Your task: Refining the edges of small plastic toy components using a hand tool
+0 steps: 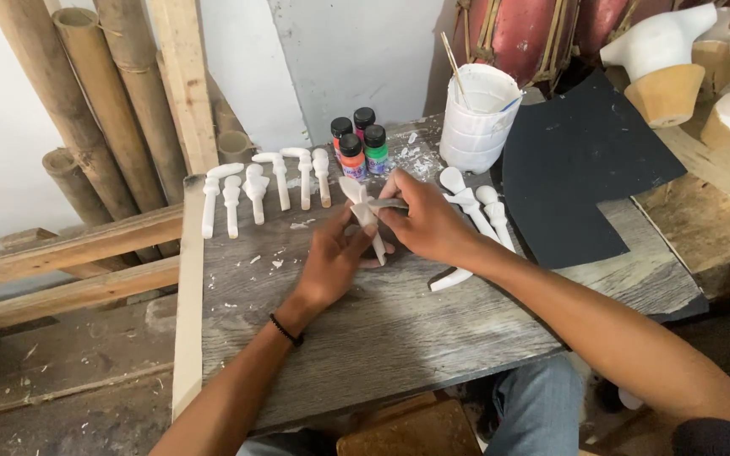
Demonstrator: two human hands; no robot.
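Steadying a white carved piece (363,211) on the table (399,329), the left hand (331,266) grips its stem while the right hand (424,221) pinches a small grey scrap (389,203) against it.

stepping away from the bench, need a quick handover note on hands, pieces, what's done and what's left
Left hand: holds a white carved piece over the grey wooden table.
Right hand: presses a small grey strip, maybe sandpaper, against that piece.
Row of seven white pieces lies at the table's far left; more white pieces lie by the right wrist.
Paint bottles, white tub and black sheet at the back.
Done: none painted. Left: the held piece is being worked.
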